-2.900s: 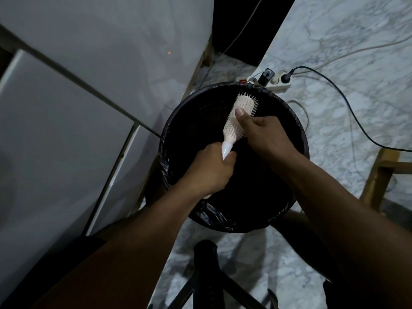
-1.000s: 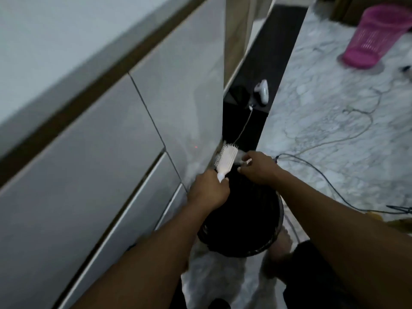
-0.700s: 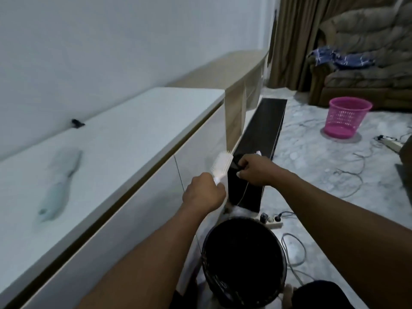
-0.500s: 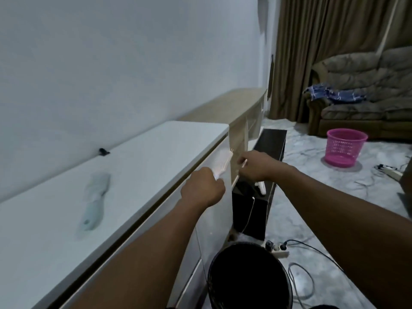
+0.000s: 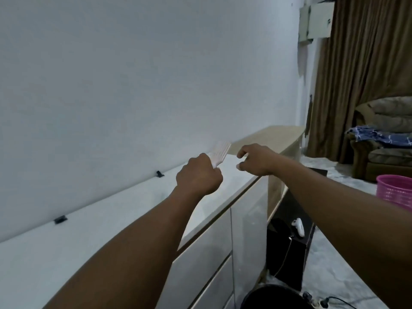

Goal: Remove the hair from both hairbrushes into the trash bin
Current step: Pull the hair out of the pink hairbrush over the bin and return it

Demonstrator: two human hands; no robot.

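My left hand (image 5: 199, 176) is closed around the handle of a white hairbrush (image 5: 219, 152), whose blurred head points up and away over the white cabinet top (image 5: 66, 237). My right hand (image 5: 256, 161) hovers just right of the brush head with fingers curled and apart, and nothing visible in it. The rim of the black trash bin (image 5: 270, 295) shows at the bottom edge, below both arms. The second hairbrush is out of view, perhaps hidden behind my left arm.
A white wall rises behind the cabinet, with two small black clips (image 5: 60, 219) at its base. A black low stand (image 5: 289, 248) carries a white controller (image 5: 298, 228). A pink basket (image 5: 394, 192), sofa (image 5: 383, 139), brown curtain (image 5: 356, 63) and power strip (image 5: 321, 303) are on the right.
The view has swung up from the bin to the cabinet and wall. Both hands rose with the white brush, and my right hand has come off the brush head.
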